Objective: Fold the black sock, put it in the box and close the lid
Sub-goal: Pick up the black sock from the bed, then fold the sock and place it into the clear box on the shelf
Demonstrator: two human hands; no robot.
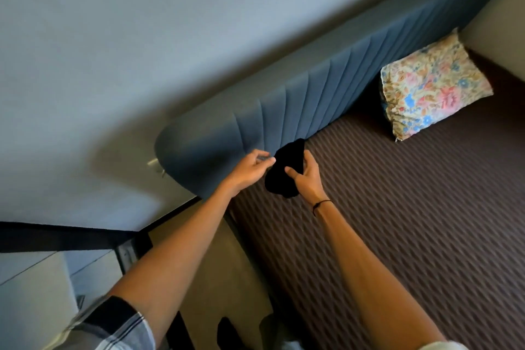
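The right hand (308,176) has its thumb and fingers closed around the black sock (285,169), holding it up in the air. The sock is bunched, and part of it hangs down below the hand. The left hand (250,169) is just beside the sock. Its fingers are loosely curled with the tips pinched near the sock's edge, but they are blurry, so I cannot tell if they grip it.

A thin black band (321,204) goes around the right wrist. A striped sleeve (113,324) covers the left upper arm.

The sock is in front of the low end of the blue headboard (298,99). Under the sock is the brown wavy bed cover (412,221). A flowery pillow (431,88) leans on the headboard, well apart from the sock. Behind the headboard is the grey wall (113,37).
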